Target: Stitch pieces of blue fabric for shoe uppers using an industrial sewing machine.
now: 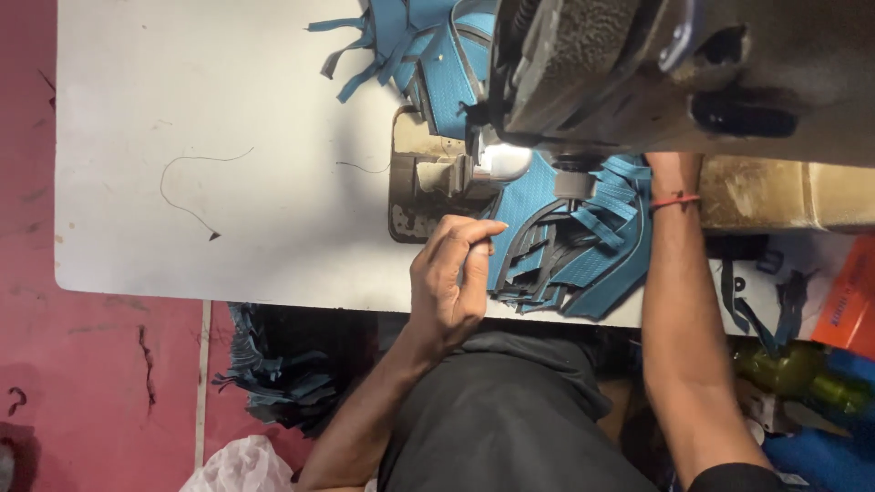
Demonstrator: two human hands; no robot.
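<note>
Teal perforated fabric pieces (547, 228) lay fanned under the sewing machine (656, 73) near the front edge of the white table (228, 137). Left hand (451, 278) pinched one piece's edge, fingers pressed together; right hand hidden behind the machine, grip impossible to tell. Best kept flat, fed slowly, fingertips clear of the needle.

Perforated teal pieces (583, 246), white table (228, 137)

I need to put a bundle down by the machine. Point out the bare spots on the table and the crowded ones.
The white tabletop is bare left of the sewing machine, apart from loose dark threads. Crowded: blue perforated fabric strips are piled under the machine between the left hand and the right wrist with its red band, and more blue pieces lie at the far edge.
</note>
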